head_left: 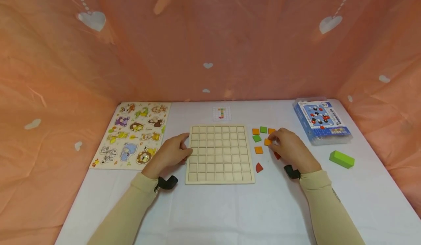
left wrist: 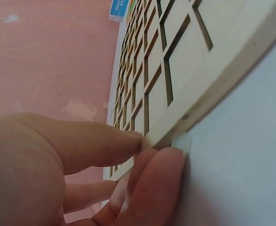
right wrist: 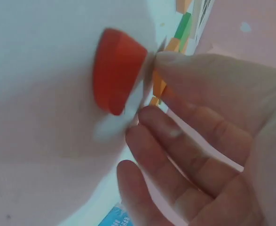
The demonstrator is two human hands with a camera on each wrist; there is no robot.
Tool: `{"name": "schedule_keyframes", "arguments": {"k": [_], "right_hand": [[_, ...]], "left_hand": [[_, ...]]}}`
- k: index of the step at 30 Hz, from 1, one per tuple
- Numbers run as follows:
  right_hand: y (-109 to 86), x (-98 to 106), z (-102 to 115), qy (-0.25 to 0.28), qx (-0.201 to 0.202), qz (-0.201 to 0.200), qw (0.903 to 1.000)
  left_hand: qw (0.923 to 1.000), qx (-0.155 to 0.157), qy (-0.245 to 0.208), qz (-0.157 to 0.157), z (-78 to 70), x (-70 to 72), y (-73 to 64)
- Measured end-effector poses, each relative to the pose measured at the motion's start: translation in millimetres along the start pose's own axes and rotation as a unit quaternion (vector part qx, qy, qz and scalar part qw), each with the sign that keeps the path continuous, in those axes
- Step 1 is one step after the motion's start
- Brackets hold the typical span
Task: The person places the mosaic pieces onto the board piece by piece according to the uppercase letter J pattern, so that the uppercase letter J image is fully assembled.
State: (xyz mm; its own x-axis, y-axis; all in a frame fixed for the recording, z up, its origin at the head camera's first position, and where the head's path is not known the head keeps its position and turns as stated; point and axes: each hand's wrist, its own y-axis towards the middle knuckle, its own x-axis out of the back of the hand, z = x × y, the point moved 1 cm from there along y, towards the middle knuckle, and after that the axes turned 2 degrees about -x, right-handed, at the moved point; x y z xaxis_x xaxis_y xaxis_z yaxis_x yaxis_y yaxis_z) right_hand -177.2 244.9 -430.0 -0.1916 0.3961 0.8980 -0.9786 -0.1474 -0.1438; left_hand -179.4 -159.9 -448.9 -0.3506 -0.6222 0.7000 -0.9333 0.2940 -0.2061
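Note:
A pale wooden grid board (head_left: 219, 182) lies flat on the table between the two hands, its squares bare. My left hand (head_left: 173, 150) holds the board's left edge; in the left wrist view, the thumb (left wrist: 105, 143) lies at the rim and curled fingers (left wrist: 159, 181) press at its side. Right of the board, my right hand (head_left: 290, 145) pinches an orange square tile (head_left: 268, 142) between thumb and index finger, low over the table. A red tile (right wrist: 116, 70) with a curved edge lies beside that hand, partly hidden by it in the head view.
Around the right hand lie orange tiles (head_left: 258, 150), green tiles (head_left: 257, 138) and a red quarter-round tile (head_left: 259, 167). A pattern card (head_left: 222, 113) lies behind the board. An animal puzzle (head_left: 131, 137) is at left; a boxed set (head_left: 323, 120) and a green block (head_left: 342, 159) are at right.

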Motion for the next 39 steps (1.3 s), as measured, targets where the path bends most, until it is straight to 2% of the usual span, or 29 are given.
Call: {"name": "schedule_keyframes", "arguments": {"k": [5, 9, 16, 22, 29, 39], "right_hand": [[3.4, 1.3, 10.0, 0.035, 0.015, -0.006, 0.9993], [14.1, -5.4, 36.5, 0.042, 0.041, 0.0, 0.9983], [47.4, -27.9, 93.2, 0.007, 0.134, 0.03, 0.9905], [65.7, -43.1, 126.8, -0.015, 0.182, 0.035, 0.9825], [75.9, -52.6, 145.7, -0.039, 0.193, 0.042, 0.9795], [76.3, -55.6, 154.7, -0.069, 0.191, 0.047, 0.9781]], "left_hand": [[0.9999, 0.014, -0.003, -0.001, 0.6, -0.3, -0.8], [0.9997, 0.02, -0.015, 0.002, 0.9, -1.8, -0.2], [0.9995, 0.013, -0.028, 0.0, -0.7, -1.3, 0.0], [0.9992, 0.012, -0.038, -0.003, -1.0, -1.9, -0.6], [0.9992, 0.017, -0.037, -0.004, -1.4, -3.7, 0.8], [0.9992, 0.02, -0.033, -0.008, 0.3, -3.3, -0.4]]}}
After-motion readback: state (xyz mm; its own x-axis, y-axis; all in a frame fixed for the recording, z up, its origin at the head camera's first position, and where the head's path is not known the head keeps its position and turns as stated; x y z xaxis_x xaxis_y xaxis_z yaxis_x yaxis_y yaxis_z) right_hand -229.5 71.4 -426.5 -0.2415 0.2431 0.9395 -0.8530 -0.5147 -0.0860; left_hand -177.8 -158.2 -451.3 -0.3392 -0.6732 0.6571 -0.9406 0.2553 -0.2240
